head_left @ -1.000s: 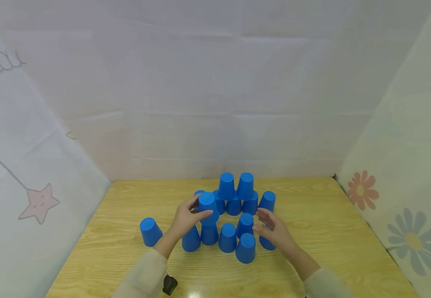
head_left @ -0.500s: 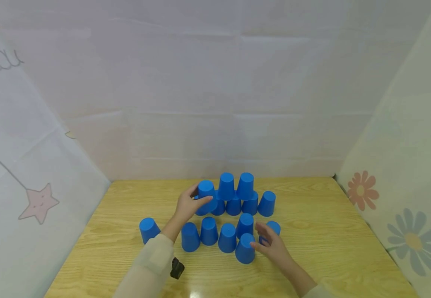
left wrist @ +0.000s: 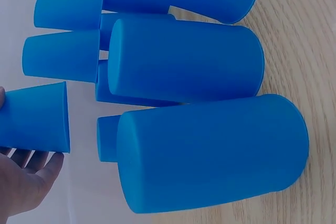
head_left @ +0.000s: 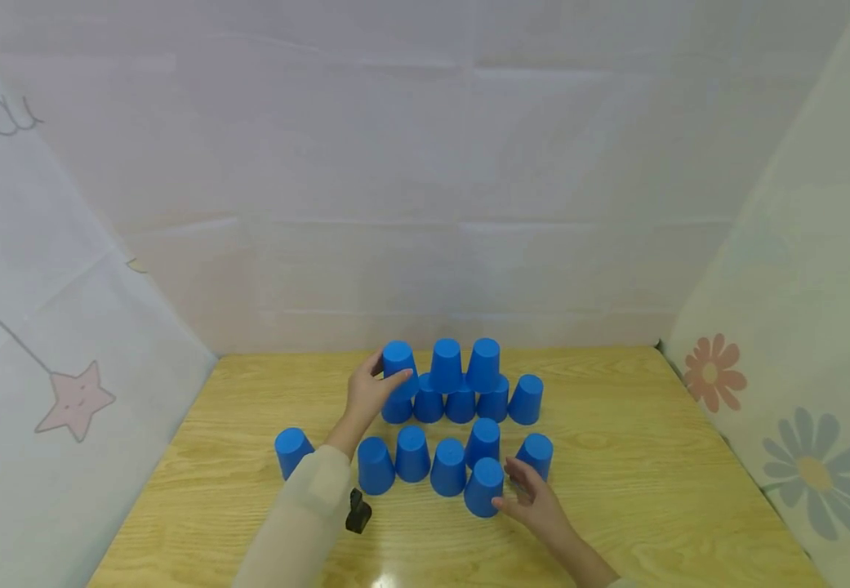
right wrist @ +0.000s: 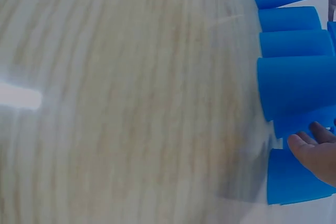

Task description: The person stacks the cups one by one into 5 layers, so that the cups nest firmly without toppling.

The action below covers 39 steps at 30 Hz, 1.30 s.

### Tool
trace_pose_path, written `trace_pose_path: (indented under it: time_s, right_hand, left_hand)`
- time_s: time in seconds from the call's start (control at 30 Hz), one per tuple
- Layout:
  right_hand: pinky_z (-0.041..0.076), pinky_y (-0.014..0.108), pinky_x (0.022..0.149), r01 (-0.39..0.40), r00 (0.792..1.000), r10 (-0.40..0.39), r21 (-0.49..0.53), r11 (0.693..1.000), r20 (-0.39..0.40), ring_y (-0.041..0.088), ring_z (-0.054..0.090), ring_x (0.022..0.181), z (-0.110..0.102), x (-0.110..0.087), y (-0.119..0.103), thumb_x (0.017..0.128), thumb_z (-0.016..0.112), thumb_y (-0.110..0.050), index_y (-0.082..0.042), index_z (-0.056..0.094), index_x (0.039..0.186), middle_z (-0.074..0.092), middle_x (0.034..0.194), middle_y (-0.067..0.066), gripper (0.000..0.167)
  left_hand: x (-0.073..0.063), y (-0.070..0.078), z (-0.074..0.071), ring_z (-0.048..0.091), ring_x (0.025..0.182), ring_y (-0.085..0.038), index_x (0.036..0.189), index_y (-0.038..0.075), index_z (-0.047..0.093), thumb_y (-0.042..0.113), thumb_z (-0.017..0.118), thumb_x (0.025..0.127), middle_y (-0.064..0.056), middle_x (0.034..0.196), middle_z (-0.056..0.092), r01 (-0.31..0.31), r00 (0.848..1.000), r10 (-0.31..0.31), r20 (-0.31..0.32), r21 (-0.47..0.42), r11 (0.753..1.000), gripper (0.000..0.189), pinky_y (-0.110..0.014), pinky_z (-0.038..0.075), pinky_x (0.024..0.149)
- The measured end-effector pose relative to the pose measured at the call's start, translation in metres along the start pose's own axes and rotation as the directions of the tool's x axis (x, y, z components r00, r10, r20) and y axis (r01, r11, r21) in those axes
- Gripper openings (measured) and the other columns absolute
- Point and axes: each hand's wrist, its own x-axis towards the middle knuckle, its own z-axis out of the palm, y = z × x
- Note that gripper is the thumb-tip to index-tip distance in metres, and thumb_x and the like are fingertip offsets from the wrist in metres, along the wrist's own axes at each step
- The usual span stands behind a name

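In the head view my left hand [head_left: 367, 397] grips an upside-down blue cup [head_left: 398, 363] by its sides at the left end of the back row. That cup is over the leftmost back-row cup [head_left: 397, 410]; contact between them cannot be told. The left wrist view shows the gripped cup [left wrist: 34, 116] with fingers [left wrist: 39, 166] along its side. My right hand [head_left: 538, 506] is beside the front blue cup [head_left: 483, 488], fingers parted and holding nothing. Its thumb tip is at that cup's right edge; whether it touches is unclear. The right wrist view shows this hand [right wrist: 319, 153] among cups.
Two blue cups [head_left: 447, 365] stand on the back row, which ends with a cup [head_left: 526, 400] at right. Several upturned cups [head_left: 376, 467] stand nearer, one [head_left: 292, 451] farther left. A small black object [head_left: 358, 513] shows by the left sleeve. Printed cloth [head_left: 425, 180] encloses the wooden table [head_left: 652, 490].
My left hand has carried its cup back and left, from above the nearer cups to over the back row's left end. My right hand has come down toward the front cup.
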Motion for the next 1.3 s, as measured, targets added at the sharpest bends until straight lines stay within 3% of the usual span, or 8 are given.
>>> trace_pose_path:
  time_s: [0.53, 1.07, 1.3]
  right_hand:
    - [0.029, 0.056, 0.088, 0.003, 1.0, -0.003, -0.032, 0.999, -0.002, 0.041, 0.033, 0.115, 0.016, 0.007, 0.018, 0.077, 0.066, -0.025, 0.0, 0.031, 0.129, 0.034, 0.129, 0.024, 0.068]
    - [0.031, 0.051, 0.09, 0.029, 0.998, -0.031, -0.06, 0.998, -0.047, 0.04, 0.033, 0.115, 0.025, 0.014, 0.013, 0.075, 0.067, -0.025, -0.003, 0.035, 0.128, 0.037, 0.127, 0.022, 0.066]
    - [0.032, 0.049, 0.09, 0.042, 0.997, -0.045, -0.047, 0.998, -0.06, 0.041, 0.032, 0.116, 0.026, 0.013, 0.012, 0.076, 0.067, -0.023, -0.001, 0.035, 0.128, 0.036, 0.127, 0.023, 0.065]
  left_hand:
    - [0.017, -0.012, 0.017, 0.037, 0.115, -0.03, 0.13, 0.007, 0.039, 0.027, 0.066, 0.076, -0.014, 0.126, 0.043, 0.025, 0.997, -0.027, -0.067, -0.03, 0.999, 0.064, -0.044, 0.033, 0.092]
    - [0.024, -0.015, 0.024, 0.037, 0.116, -0.032, 0.13, 0.003, 0.037, 0.027, 0.066, 0.076, -0.017, 0.127, 0.041, 0.064, 0.996, -0.062, -0.061, 0.024, 0.998, 0.065, -0.044, 0.034, 0.091]
    - [0.028, -0.02, 0.027, 0.037, 0.116, -0.032, 0.129, 0.003, 0.038, 0.028, 0.066, 0.076, -0.017, 0.127, 0.041, 0.04, 0.998, -0.038, -0.048, 0.039, 0.998, 0.065, -0.045, 0.034, 0.091]
